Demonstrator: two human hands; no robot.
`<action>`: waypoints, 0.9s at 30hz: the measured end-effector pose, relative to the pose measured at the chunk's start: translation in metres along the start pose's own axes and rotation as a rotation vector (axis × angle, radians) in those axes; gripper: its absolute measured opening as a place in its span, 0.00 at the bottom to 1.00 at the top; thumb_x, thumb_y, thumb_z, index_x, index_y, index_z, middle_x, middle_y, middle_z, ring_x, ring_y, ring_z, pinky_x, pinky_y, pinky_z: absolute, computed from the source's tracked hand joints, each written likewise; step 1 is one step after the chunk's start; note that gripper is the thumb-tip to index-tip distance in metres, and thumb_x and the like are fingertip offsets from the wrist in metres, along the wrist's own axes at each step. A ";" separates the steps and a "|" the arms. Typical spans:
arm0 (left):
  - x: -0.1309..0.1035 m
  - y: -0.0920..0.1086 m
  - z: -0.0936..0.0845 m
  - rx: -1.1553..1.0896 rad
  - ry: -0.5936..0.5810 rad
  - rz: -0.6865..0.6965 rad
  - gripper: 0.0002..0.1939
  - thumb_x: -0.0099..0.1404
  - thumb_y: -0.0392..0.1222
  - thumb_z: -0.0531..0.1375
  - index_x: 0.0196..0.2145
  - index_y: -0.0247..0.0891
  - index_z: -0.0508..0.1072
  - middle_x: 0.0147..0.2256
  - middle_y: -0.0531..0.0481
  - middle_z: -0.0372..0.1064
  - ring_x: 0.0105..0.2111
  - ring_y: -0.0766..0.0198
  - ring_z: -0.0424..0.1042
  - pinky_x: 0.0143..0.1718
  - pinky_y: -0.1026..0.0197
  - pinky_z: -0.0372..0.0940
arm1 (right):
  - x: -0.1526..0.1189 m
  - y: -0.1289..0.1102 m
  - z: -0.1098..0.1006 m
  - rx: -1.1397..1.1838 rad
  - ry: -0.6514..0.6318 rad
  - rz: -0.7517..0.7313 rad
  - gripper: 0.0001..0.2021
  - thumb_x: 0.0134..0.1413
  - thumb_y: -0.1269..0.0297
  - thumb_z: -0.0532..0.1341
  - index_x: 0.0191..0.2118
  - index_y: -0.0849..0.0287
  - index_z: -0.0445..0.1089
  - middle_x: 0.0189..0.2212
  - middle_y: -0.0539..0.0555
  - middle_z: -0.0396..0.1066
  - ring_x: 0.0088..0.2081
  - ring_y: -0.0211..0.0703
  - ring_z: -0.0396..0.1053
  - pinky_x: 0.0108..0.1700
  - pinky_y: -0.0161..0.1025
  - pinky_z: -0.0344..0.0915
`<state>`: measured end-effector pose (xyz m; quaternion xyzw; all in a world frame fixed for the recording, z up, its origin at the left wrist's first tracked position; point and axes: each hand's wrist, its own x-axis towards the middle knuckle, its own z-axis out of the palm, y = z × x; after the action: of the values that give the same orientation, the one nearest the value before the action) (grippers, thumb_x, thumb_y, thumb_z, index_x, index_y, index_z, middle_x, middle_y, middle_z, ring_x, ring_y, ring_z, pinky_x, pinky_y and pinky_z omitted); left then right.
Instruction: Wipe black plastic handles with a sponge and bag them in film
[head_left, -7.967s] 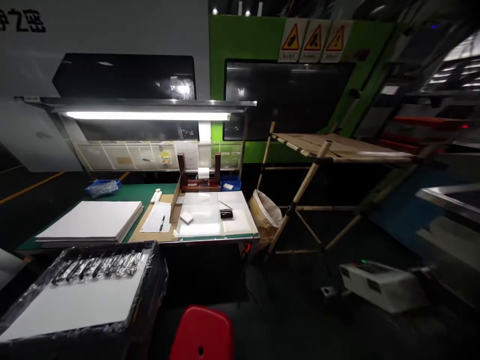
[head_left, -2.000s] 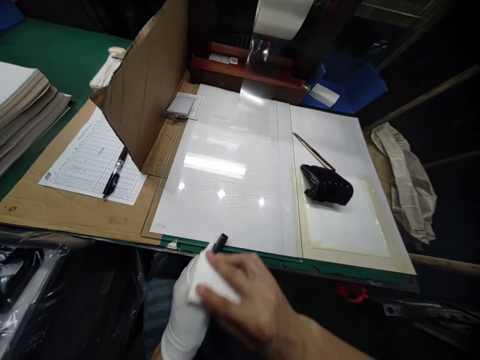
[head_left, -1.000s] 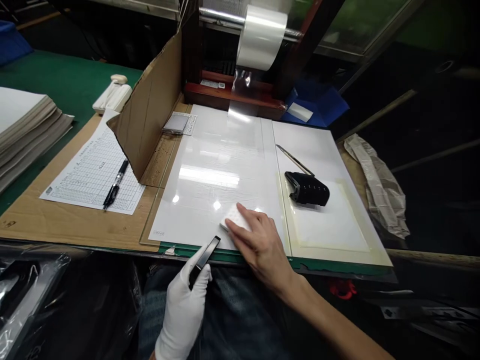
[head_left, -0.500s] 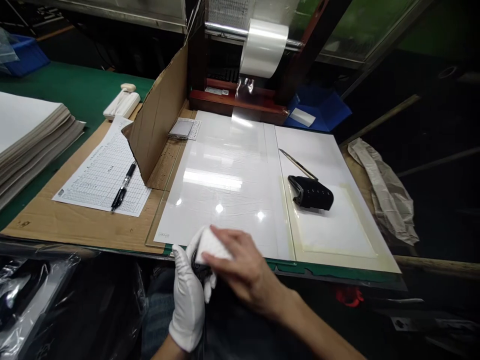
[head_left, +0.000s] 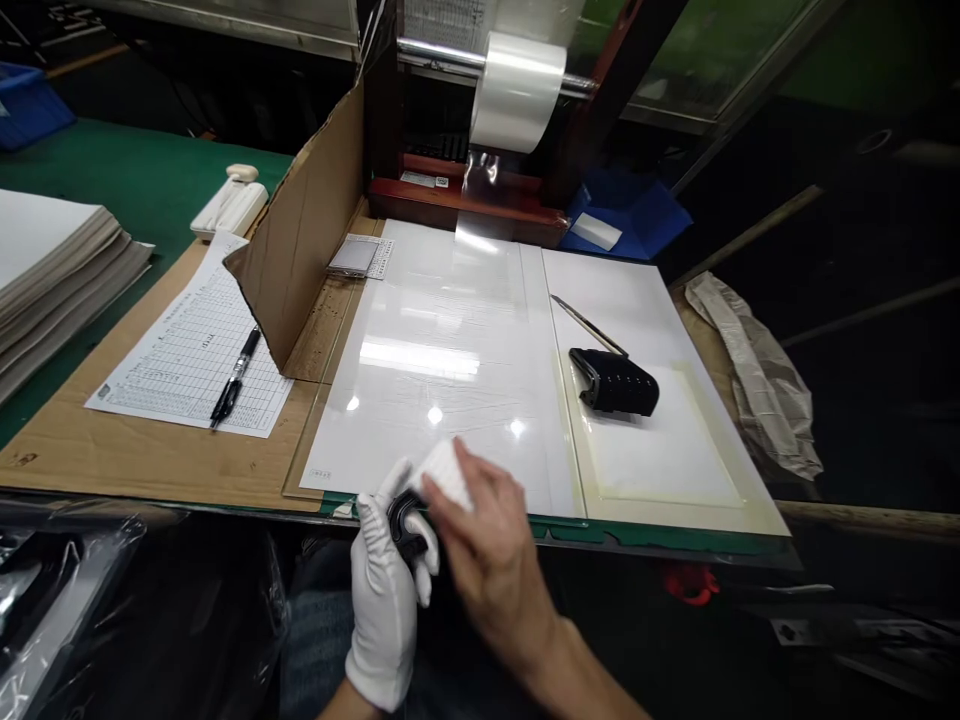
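Note:
My left hand (head_left: 386, 590), in a white glove, grips a small flat black part (head_left: 406, 521) just in front of the bench's near edge. My bare right hand (head_left: 491, 555) presses a white pad (head_left: 445, 472) against the top of that part. Both hands meet below the glossy white work sheet (head_left: 442, 370). Most of the black part is hidden by the fingers and the pad.
A black roller tool (head_left: 615, 380) and a thin metal rod (head_left: 589, 325) lie on the right sheet. A film roll (head_left: 517, 90) hangs on a stand behind. A cardboard divider (head_left: 300, 225), a form with a pen (head_left: 236, 375) and stacked white sheets (head_left: 52, 265) lie left.
My right hand lifted the white pad off the glossy sheet and brought it back onto the black part in my left hand. The view shifted slightly.

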<state>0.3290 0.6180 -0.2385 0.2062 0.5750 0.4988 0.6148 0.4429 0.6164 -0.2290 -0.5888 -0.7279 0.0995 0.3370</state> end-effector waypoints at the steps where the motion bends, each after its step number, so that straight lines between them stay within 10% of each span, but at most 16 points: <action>1: -0.001 0.000 0.001 0.024 -0.006 -0.010 0.36 0.70 0.69 0.46 0.59 0.40 0.71 0.18 0.57 0.64 0.14 0.71 0.54 0.14 0.69 0.52 | 0.000 0.000 0.000 -0.019 0.021 0.042 0.21 0.66 0.74 0.56 0.60 0.49 0.70 0.65 0.63 0.63 0.58 0.56 0.62 0.50 0.60 0.70; 14: -0.001 0.002 0.000 0.182 0.019 0.037 0.32 0.66 0.66 0.58 0.55 0.38 0.71 0.21 0.57 0.67 0.15 0.71 0.58 0.15 0.71 0.55 | -0.002 0.003 0.003 -0.099 0.051 0.051 0.20 0.67 0.73 0.55 0.59 0.50 0.72 0.65 0.66 0.63 0.59 0.57 0.63 0.50 0.60 0.69; 18: -0.005 0.016 -0.011 0.231 -0.100 0.007 0.31 0.70 0.64 0.52 0.55 0.36 0.72 0.16 0.58 0.62 0.13 0.73 0.53 0.15 0.72 0.50 | -0.002 0.012 -0.013 0.069 0.043 0.251 0.19 0.69 0.64 0.55 0.61 0.43 0.69 0.68 0.59 0.60 0.63 0.58 0.60 0.57 0.67 0.64; 23: -0.005 0.049 -0.042 0.295 -0.363 -0.070 0.30 0.70 0.63 0.52 0.60 0.42 0.72 0.12 0.58 0.59 0.10 0.72 0.51 0.13 0.72 0.53 | 0.007 0.004 -0.056 0.906 -0.416 0.708 0.25 0.64 0.45 0.60 0.62 0.48 0.69 0.61 0.56 0.70 0.63 0.55 0.66 0.67 0.60 0.57; 27: 0.000 0.063 -0.049 0.436 -0.454 0.099 0.22 0.65 0.60 0.62 0.49 0.46 0.82 0.28 0.44 0.80 0.29 0.58 0.80 0.37 0.61 0.77 | 0.015 -0.005 -0.074 1.202 -0.706 0.693 0.25 0.62 0.45 0.63 0.60 0.52 0.72 0.54 0.55 0.76 0.58 0.54 0.71 0.65 0.53 0.60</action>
<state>0.2610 0.6281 -0.1988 0.4670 0.5056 0.3344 0.6437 0.4822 0.6106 -0.1649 -0.4323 -0.3876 0.7583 0.2964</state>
